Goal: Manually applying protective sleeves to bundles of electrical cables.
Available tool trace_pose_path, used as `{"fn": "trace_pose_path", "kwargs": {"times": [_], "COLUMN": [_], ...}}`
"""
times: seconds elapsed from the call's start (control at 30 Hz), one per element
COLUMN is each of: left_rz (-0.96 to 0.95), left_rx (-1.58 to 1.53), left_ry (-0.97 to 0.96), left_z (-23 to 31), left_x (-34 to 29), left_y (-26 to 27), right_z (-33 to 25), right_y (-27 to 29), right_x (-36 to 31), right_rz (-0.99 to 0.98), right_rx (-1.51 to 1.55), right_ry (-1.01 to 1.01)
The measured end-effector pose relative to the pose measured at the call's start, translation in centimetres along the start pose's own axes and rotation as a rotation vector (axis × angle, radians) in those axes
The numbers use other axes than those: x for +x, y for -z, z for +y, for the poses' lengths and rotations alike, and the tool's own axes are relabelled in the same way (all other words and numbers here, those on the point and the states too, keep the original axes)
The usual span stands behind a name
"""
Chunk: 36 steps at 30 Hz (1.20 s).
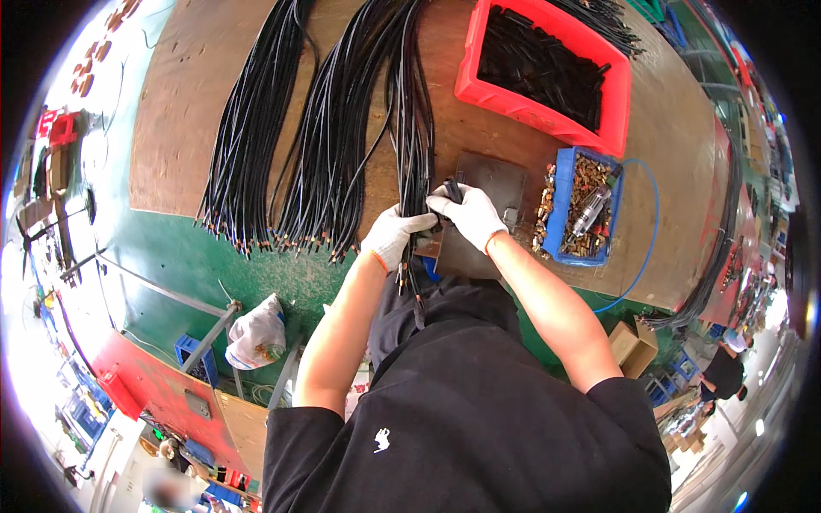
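Leftmost, black cable bundles (256, 128) fan across the brown desk (188, 103), copper-tipped ends hanging over its near edge. Another thick bundle (342, 137) lies beside them, and one narrower group of cables (415, 128) runs straight down to the person.

Left hand (391, 237), white-gloved, curled around that narrow group just at the desk edge; cable ends dangle below it. Right hand (469, 214), also gloved, touching the left, pinching a small black piece (453, 190) at the cable; probably a sleeve or cap, but too small to tell. Both hands closed, none spread.

Under the hands, a dark flat plate (492, 184). Right of it, a blue bin (586, 209) of brass fittings with a metal tool lying on top. Further back, a red bin (547, 73) full of short black pieces.

Judgement: fitting step in hand, one cable end being dressed. Next move would call for steady hold by the left hand and fine alignment by the right.
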State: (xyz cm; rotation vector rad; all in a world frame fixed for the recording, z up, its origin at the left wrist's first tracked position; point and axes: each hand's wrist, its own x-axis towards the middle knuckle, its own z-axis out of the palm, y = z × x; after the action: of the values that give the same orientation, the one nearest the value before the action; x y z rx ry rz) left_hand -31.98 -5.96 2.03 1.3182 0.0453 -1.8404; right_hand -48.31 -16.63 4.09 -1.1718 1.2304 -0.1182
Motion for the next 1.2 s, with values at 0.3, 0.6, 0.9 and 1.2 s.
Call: {"fn": "trace_pose_path", "kwargs": {"times": [0.3, 0.6, 0.9, 1.2], "left_rz": [-0.049, -0.001, 0.015, 0.03], "left_rx": [-0.095, -0.073, 0.064, 0.027], "left_ry": [0.038, 0.079, 0.121, 0.137], "left_z": [0.3, -0.7, 0.2, -0.5], "left_x": [-0.2, 1.0, 1.0, 1.7], "left_y": [-0.8, -0.6, -2.4, -4.2], "right_z": [1.2, 2.9, 4.7, 4.1], "right_y": [2.8, 6.0, 7.8, 7.8], "right_x": [-0.8, -7.3, -9.4, -10.5], "right_rz": [-0.228, -0.299, -0.405, -0.495], "right_rx": [0.076, -0.015, -0.06, -0.21], "right_ry": [-0.058, -0.236, -0.271, -0.236]}}
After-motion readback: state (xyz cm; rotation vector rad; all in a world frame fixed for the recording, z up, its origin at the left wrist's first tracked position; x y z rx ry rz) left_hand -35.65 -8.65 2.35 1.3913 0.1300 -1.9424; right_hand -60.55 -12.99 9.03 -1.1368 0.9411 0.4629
